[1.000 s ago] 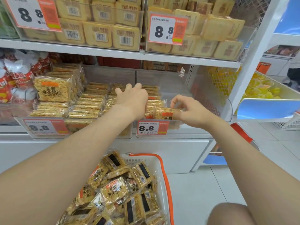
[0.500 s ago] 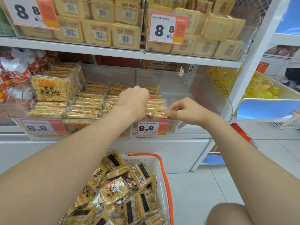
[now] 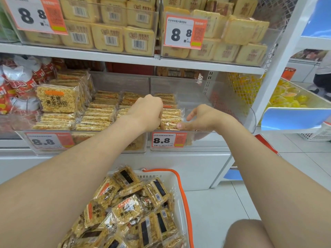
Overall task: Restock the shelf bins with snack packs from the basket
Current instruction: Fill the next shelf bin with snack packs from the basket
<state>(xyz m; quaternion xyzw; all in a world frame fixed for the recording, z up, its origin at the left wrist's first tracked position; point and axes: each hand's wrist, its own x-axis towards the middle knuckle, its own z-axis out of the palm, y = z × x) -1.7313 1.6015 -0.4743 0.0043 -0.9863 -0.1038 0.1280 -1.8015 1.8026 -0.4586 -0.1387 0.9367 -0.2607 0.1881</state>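
Snack packs (image 3: 172, 117) of yellow crisped rice stand in a row in the clear right-hand shelf bin (image 3: 223, 111). My left hand (image 3: 146, 111) is curled over the left end of that row, its fingertips hidden. My right hand (image 3: 202, 117) hovers at the row's right end with fingers spread, and its thumb touches the front pack. The neighbouring left bin holds more packs (image 3: 100, 115), stacked flat. Below, between my arms, the white basket (image 3: 172, 183) with an orange handle is piled with the same packs (image 3: 129, 208).
The upper shelf carries bins of pale yellow boxed snacks (image 3: 111, 36) behind 8.8 price tags. Red and white bags (image 3: 16, 83) fill the far left. A slanted bin of yellow cups (image 3: 286, 99) stands to the right, with a person (image 3: 324, 74) beyond. My knee (image 3: 247, 233) is at the lower right.
My right hand set its pack at the front of the right bin and let go, fingers now spread. My left hand went from flat on the row to curled over it.
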